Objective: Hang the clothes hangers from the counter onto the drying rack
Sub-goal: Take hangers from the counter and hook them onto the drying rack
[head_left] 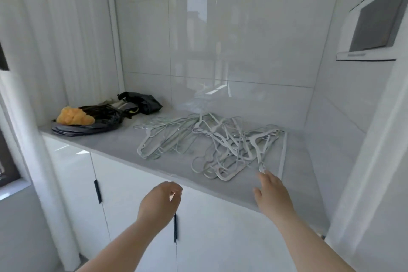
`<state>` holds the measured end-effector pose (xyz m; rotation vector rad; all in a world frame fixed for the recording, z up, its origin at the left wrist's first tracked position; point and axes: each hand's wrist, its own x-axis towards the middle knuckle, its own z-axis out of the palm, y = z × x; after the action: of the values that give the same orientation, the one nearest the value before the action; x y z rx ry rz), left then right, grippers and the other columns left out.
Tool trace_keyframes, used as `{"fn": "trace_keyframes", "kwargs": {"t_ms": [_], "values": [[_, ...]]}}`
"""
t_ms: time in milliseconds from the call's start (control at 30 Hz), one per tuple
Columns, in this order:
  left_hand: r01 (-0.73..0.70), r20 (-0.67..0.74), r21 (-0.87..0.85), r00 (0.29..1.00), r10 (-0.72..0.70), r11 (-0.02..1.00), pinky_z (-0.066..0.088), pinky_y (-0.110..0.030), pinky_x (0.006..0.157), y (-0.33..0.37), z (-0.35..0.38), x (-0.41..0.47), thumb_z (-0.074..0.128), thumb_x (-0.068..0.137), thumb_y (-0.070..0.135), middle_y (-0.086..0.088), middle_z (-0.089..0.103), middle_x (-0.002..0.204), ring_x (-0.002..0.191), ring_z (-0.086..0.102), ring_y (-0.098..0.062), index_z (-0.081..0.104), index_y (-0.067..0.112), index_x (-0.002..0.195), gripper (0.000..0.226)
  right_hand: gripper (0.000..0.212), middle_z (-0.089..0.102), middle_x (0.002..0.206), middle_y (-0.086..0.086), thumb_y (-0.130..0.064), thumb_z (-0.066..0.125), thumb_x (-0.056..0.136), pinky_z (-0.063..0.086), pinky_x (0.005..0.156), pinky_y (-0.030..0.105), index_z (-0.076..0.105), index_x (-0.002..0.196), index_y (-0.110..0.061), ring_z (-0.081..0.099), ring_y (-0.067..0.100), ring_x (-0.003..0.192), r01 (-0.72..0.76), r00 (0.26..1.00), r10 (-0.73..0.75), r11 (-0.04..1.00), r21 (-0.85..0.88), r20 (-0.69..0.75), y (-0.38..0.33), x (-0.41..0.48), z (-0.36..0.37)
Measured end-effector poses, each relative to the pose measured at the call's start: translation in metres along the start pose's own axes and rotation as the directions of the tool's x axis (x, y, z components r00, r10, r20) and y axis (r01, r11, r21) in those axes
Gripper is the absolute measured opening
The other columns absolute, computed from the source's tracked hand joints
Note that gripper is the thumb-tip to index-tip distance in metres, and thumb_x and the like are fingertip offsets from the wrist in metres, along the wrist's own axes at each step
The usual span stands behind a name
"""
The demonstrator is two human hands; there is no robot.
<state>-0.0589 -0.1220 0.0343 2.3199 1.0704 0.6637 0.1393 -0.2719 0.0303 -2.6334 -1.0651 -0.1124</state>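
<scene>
A tangled heap of several pale grey and white clothes hangers point(209, 143) lies on the grey counter point(123, 150), towards its right side. My right hand point(272, 192) hovers over the counter's front edge, fingers spread, its fingertips just short of the nearest hanger's hook. My left hand point(160, 202) is lower, in front of the cabinet doors below the counter edge, fingers loosely curled with nothing in them. No drying rack is in view.
Black plastic bags point(141, 101) and an orange soft object point(74, 116) on folded grey cloth sit at the counter's left end. White cabinet doors with black handles point(175, 227) are below. Glossy tiled walls enclose the back and right; a white curtain hangs left.
</scene>
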Motion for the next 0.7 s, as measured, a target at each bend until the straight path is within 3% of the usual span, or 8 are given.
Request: {"fn": "trace_keyframes", "kwargs": {"t_ms": [100, 200, 400, 567, 700], "values": [[-0.029, 0.01, -0.008, 1.0, 0.029, 1.0, 0.033, -0.016, 0.077, 0.01, 0.016, 0.05, 0.047, 0.092, 0.022, 0.013, 0.055, 0.099, 0.103, 0.056, -0.011, 0.062, 0.027, 0.107, 0.022, 0.054, 0.013, 0.155, 0.006, -0.029, 0.034, 0.098, 0.015, 0.114, 0.027, 0.015, 0.146, -0.014, 0.015, 0.019, 0.142, -0.067, 0.998, 0.067, 0.998, -0.015, 0.018, 0.006, 0.035, 0.011], [-0.054, 0.062, -0.009, 0.997, 0.054, 0.998, 0.039, -0.021, 0.088, 0.023, 0.035, 0.099, 0.046, 0.092, 0.024, 0.007, 0.059, 0.118, 0.112, 0.054, -0.014, 0.06, 0.025, 0.114, 0.025, 0.055, 0.011, 0.156, 0.003, -0.035, 0.031, 0.099, 0.013, 0.116, 0.029, 0.012, 0.147, -0.017, 0.014, 0.017, 0.143, -0.112, 0.993, 0.113, 0.994, -0.02, 0.042, 0.009, 0.057, 0.021], [-0.078, 0.252, 0.136, 0.967, 0.041, 0.988, 0.033, -0.035, 0.104, 0.054, 0.078, 0.163, 0.041, 0.093, 0.04, -0.004, 0.045, 0.138, 0.128, 0.04, -0.023, 0.038, 0.016, 0.137, 0.05, 0.053, 0.001, 0.157, -0.002, -0.041, 0.027, 0.099, 0.005, 0.116, 0.031, 0.01, 0.147, -0.026, 0.008, 0.013, 0.144, -0.133, 0.987, 0.134, 0.991, -0.024, 0.085, 0.012, 0.065, 0.028], [-0.082, 0.358, 0.324, 0.933, -0.042, 0.942, 0.03, -0.037, 0.105, 0.069, 0.099, 0.186, 0.039, 0.09, 0.051, -0.009, 0.038, 0.141, 0.131, 0.035, -0.028, 0.033, 0.01, 0.137, 0.063, 0.054, -0.004, 0.157, -0.004, -0.042, 0.026, 0.099, 0.0, 0.116, 0.031, 0.006, 0.148, -0.03, 0.003, 0.012, 0.144, -0.151, 0.982, 0.151, 0.988, -0.016, 0.116, 0.011, 0.066, 0.029], [-0.124, 0.372, 0.366, 0.928, -0.023, 0.922, 0.029, -0.038, 0.104, 0.072, 0.109, 0.198, 0.041, 0.088, 0.051, -0.008, 0.042, 0.137, 0.128, 0.036, -0.028, 0.043, 0.014, 0.131, 0.057, 0.055, -0.004, 0.157, -0.005, -0.046, 0.02, 0.097, -0.001, 0.116, 0.031, 0.007, 0.147, -0.031, 0.002, 0.011, 0.144, -0.159, 0.979, 0.16, 0.987, -0.02, 0.127, 0.012, 0.068, 0.029]]}}
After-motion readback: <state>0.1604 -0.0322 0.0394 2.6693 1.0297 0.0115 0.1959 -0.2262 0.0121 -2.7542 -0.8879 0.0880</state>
